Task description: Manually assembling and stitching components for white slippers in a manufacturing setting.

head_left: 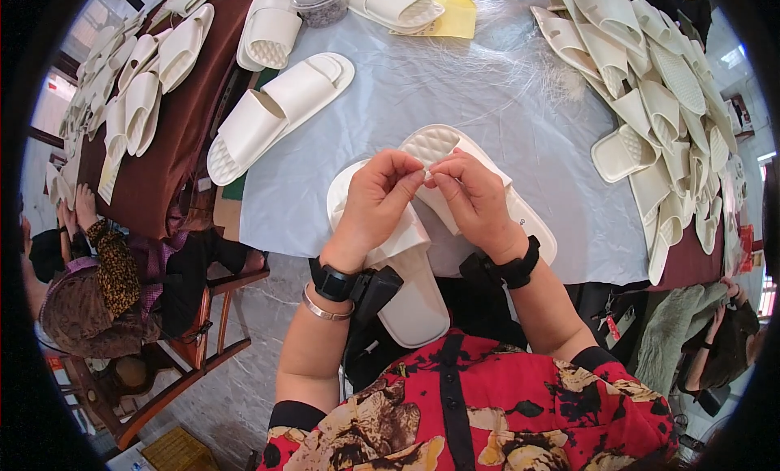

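My left hand and my right hand meet at the fingertips above the near edge of the table. Both are pinched closed, thumb against forefinger; a tiny whitish bit shows between them, too small to name. Beneath my left hand a cream slide slipper extends past the table edge toward my lap. Another cream slipper lies slanted under my right hand, its quilted footbed showing beyond my fingers.
A cream pair of slippers lies at the left, more slippers behind. A clear round tub and yellow paper sit at the back. Loose clear threads spread near a slipper heap at right. People sit on both sides.
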Motion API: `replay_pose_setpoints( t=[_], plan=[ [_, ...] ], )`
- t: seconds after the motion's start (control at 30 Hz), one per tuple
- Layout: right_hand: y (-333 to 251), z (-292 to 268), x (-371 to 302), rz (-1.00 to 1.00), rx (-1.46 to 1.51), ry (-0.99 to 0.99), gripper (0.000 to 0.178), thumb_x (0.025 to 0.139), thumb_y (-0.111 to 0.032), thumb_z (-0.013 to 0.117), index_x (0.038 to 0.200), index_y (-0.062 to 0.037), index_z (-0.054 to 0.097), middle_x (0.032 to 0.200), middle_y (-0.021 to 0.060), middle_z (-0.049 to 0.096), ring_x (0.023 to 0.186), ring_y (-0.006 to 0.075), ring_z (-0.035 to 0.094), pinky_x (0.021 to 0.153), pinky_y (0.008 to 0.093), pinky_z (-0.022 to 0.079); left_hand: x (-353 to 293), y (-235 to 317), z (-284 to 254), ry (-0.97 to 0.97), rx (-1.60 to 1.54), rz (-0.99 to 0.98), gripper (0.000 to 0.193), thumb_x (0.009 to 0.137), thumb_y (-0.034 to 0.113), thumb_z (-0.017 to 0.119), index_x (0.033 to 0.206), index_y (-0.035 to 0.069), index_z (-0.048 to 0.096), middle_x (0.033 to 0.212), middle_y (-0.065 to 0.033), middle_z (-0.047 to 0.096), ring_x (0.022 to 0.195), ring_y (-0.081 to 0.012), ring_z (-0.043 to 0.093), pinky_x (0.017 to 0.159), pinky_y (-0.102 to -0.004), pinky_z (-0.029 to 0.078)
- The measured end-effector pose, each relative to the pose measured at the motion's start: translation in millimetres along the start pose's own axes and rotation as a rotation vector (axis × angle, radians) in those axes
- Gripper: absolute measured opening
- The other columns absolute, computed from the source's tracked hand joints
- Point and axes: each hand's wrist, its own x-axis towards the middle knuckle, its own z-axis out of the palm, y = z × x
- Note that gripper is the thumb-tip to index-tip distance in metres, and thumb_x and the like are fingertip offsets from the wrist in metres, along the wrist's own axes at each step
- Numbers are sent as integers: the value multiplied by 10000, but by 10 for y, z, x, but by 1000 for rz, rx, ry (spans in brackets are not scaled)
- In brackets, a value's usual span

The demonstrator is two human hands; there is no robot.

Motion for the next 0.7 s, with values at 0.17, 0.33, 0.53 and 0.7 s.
replay_pose_setpoints(
  t=[0.17,0.33,0.53,0.7],
  plan=[
    [26,22,22,-69,28,12,22,824,27,602,839,22,588,776,118,641,735,245,595,673,325,476,6,28,1,-22,11,-2,65,914,32,566,969,-1,558,892,-47,631,844,-101,604,764,-226,476],
    [33,6,21,-90,17,-15,20,821,24,607,831,17,591,777,116,640,732,247,594,667,329,477,11,5,-2,-43,-4,4,75,914,31,563,980,-3,553,897,-49,625,846,-108,605,768,-235,485],
    [-1,29,16,-39,22,-20,29,818,9,620,815,10,591,763,114,638,724,254,594,660,331,477,15,-32,18,-18,-51,28,80,897,42,596,971,15,580,854,-24,634,743,-62,557,644,-197,447],
    [1,33,-4,77,53,-31,41,816,-12,633,809,3,596,745,112,640,705,266,597,680,350,483,16,-43,34,1,-55,29,82,896,45,598,968,10,581,837,-15,623,729,-60,546,645,-200,450]
  ],
)
